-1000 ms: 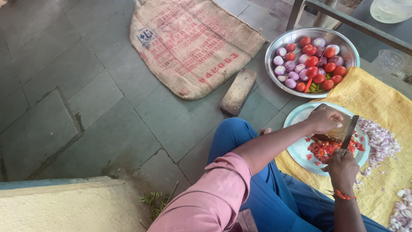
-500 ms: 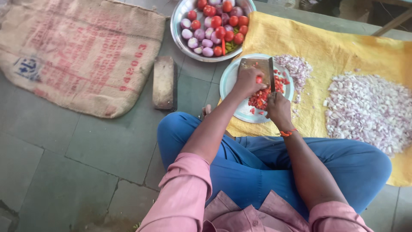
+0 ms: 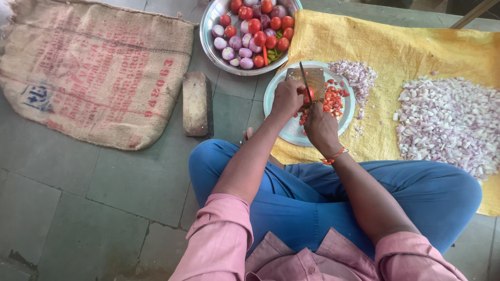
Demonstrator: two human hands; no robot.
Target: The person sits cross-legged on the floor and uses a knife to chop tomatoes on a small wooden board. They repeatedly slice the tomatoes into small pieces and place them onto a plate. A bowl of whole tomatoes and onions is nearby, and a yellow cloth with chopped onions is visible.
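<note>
On the left lie the jute sack (image 3: 99,73) and a wooden block (image 3: 197,104), now fully in view because our head has turned down over the work. Our left hand (image 3: 287,98) presses a tomato (image 3: 310,92) on the small board (image 3: 311,80) in the pale plate (image 3: 281,125). Our right hand (image 3: 319,125) is closed around the knife (image 3: 304,83), as half a second ago, so cutting continues. Chopped onion (image 3: 450,122) rests right.

- Coarse woven jute sack (image 3: 99,73), rough and matt.
- Shiny metal bowl (image 3: 208,41).
- Smooth pale-blue plate (image 3: 276,93), likely plastic.
- Matt yellow cloth (image 3: 406,47).
- Worn wooden block (image 3: 197,104).
- Dull stone floor tiles (image 3: 94,208).
</note>
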